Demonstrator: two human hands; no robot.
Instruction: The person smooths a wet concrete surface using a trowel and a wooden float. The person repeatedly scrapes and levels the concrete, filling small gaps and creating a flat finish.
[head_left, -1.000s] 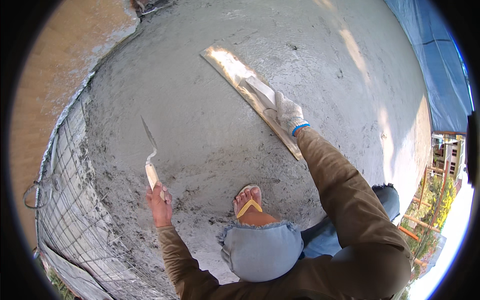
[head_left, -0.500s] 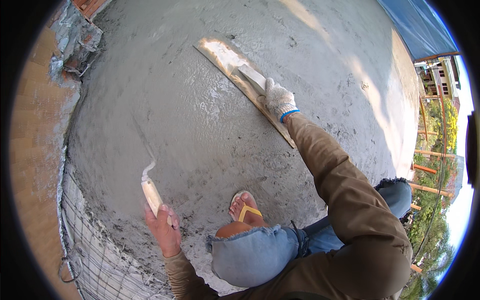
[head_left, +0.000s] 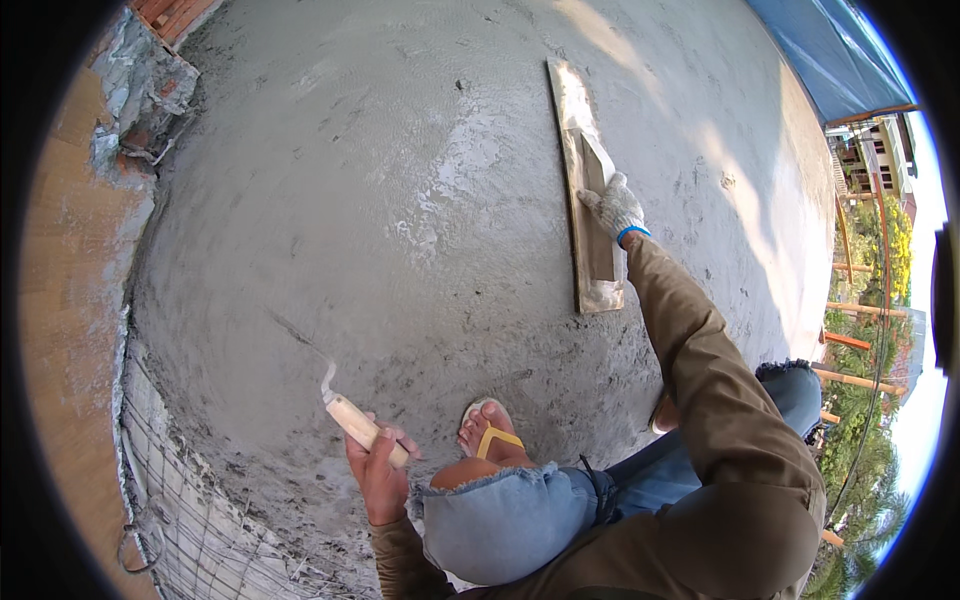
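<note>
My left hand (head_left: 384,478), bare, is closed round the wooden handle of a trowel (head_left: 360,427). The trowel's bent metal neck points up and away to the left; its thin grey blade barely stands out against the concrete. In a white knit glove with a blue cuff, my right hand (head_left: 618,210) grips the handle of a long float (head_left: 574,165). The float lies on the wet grey concrete (head_left: 270,210), its long side running away from me. A shiny wet patch (head_left: 450,175) lies left of the float.
My foot in a yellow-strapped flip-flop (head_left: 490,430) rests on the concrete. Wire mesh (head_left: 200,510) shows at lower left, beside a tan tiled floor (head_left: 70,330). Broken masonry (head_left: 145,95) stands at far left. A blue tarp (head_left: 830,60) hangs at far right.
The float has moved right and turned from a slant to nearly straight away from me. My left hand has shifted right and slightly nearer me, tilting the trowel's handle further over.
</note>
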